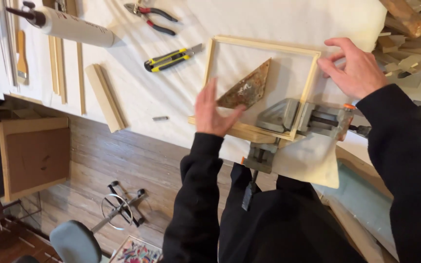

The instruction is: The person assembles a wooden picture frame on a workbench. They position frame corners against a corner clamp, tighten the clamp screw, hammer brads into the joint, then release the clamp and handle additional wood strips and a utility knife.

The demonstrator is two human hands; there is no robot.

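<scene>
Wooden frame, pale, rectangular, flat on the cloth-covered bench, near corner held in a grey corner clamp. Left hand, fingers spread open, rests on the near rail beside a rusty triangular set square; right hand, fingers loosely open, touches the far right corner. Yellow utility knife, red-handled pliers lie beyond.

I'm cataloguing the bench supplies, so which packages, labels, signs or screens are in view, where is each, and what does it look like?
Cartridge tube: lies at the top left of the white-covered table; a white cylinder with a black nozzle and faint printing along its side, too small to make out.
No signs or screens show.
Neither hand is near it: the left hand rests at the wooden frame, the right hand at its far corner.
</scene>
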